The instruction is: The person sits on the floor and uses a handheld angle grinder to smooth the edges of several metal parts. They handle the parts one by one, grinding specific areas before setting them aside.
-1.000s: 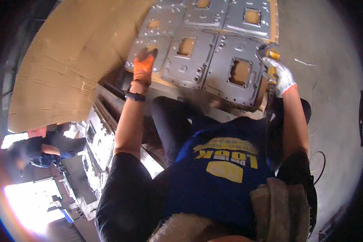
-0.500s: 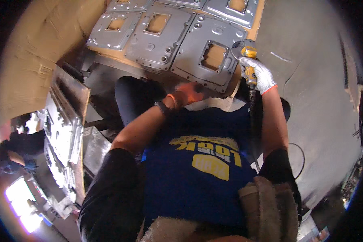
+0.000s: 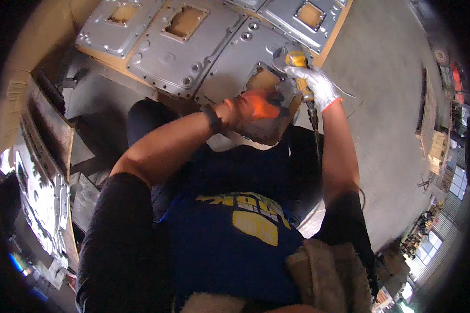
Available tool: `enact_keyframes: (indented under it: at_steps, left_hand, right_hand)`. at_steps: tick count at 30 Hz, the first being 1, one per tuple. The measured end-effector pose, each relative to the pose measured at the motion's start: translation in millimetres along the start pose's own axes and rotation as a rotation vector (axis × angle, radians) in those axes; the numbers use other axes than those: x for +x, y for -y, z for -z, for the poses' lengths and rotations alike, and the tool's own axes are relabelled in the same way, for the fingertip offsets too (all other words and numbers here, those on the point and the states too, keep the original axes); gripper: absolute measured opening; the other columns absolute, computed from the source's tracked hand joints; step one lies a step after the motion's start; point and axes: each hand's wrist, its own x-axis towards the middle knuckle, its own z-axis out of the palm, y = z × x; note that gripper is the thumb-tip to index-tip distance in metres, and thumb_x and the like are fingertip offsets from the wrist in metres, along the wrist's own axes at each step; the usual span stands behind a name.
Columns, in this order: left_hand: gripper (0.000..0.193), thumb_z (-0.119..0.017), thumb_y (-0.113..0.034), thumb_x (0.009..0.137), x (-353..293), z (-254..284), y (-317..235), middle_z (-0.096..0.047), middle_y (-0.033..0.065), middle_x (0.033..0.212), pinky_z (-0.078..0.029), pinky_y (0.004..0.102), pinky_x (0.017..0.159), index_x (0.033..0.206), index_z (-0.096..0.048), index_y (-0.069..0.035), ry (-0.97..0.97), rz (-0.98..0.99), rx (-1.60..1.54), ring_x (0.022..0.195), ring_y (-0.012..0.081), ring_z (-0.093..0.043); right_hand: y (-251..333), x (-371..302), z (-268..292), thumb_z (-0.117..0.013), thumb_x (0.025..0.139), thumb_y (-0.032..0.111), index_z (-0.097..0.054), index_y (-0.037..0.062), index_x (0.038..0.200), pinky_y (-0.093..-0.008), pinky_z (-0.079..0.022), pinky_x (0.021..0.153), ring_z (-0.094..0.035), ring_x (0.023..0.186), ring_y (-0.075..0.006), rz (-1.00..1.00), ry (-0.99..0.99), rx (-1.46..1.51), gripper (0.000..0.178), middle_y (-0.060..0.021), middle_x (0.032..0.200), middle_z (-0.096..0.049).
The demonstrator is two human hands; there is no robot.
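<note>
Floor [image 3: 381,130] grey, to R of the work. Tan board [image 3: 333,37] lies under a set of grey metal plates, laid out side by side. Near plate [image 3: 239,63] is directly ahead of the person, flat, btw both hands' reach; its long axis seems to run away from the body, far end leaning R (fisheye bends edges, so approx.). Neighbour plate [image 3: 162,58] just beside it on L, one more plate [image 3: 283,21] beyond its far end.

Key relation: L hand [image 3: 258,106] is nearer the plate's middle, over its near part, just body-side of the rectangular opening [image 3: 263,81]. Plate spreads ahead & to L of that hand. Orange glove, dark fingertips, blurred; can't tell if fingers grip, press or hover.

R hand [image 3: 318,86], white glove, at plate's R edge, wrapped firmly round grip of yellow/grey power tool [image 3: 296,58]. Tool head points away from body, leaning L, i.e. opp. to plate's lean; head is just R of opening, L hand near it, gap btw them small. Tool-to-plate contact: can't tell. Dark hose [image 3: 315,117] runs from tool's tail twd body. Dark wristband [image 3: 211,119] on L wrist.
</note>
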Motion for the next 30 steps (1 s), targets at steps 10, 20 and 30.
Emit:
enact_keyframes:
  at_steps: [10, 20, 30]
  left_hand:
    - [0.043, -0.062, -0.030, 0.089, 34, 18, -37, -0.059, 0.0190, 0.126, -0.044, 0.0366, 0.093, 0.126, -0.060, -0.010, -0.059, 0.269, -0.195, 0.111, 0.0313, -0.056]
    - [0.041, -0.067, -0.026, 0.083, 38, 3, -27, -0.067, 0.0126, 0.106, -0.052, 0.0348, 0.079, 0.121, -0.061, -0.011, -0.160, 0.060, -0.281, 0.091, 0.0244, -0.065]
    - [0.033, -0.055, -0.017, 0.090, 37, -9, -13, -0.062, 0.0092, 0.097, -0.052, 0.0339, 0.076, 0.121, -0.055, -0.006, 0.112, -0.094, -0.510, 0.087, 0.0219, -0.062]
  right_hand:
    - [-14, 78, 0, -0.085, 0.066, 0.041, -0.066, 0.0033, 0.112, -0.0322, -0.050, 0.066, -0.061, 0.078, -0.0156, -0.182, -0.101, -0.221, 0.062, -0.0076, 0.091, -0.067]
    - [-21, 75, -2, -0.083, 0.072, 0.035, -0.064, 0.0040, 0.117, -0.0329, -0.050, 0.068, -0.061, 0.079, -0.0167, -0.137, -0.084, -0.145, 0.058, -0.0072, 0.095, -0.066]
    - [-15, 64, -10, -0.081, 0.076, 0.034, -0.064, 0.0012, 0.114, -0.0315, -0.050, 0.066, -0.059, 0.076, -0.0152, -0.026, -0.116, -0.193, 0.053, -0.0070, 0.092, -0.066]
